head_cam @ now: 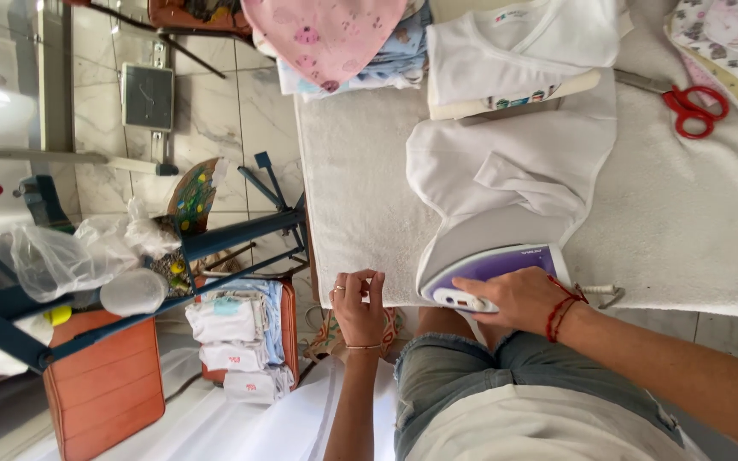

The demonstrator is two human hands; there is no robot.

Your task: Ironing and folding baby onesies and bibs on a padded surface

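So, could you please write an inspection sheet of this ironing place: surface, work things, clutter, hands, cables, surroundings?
Surface: white padded cover, partly bare.
Job's things: purple-and-white iron resting on a white garment.
Clutter: red scissors, folded white garment, pink printed cloth.
Hands: right hand grips the iron handle; left hand rests at the cover's edge.
Cables: iron cord stub only.
Surroundings: folded clothes in an orange box, plastic bags, tiled floor.
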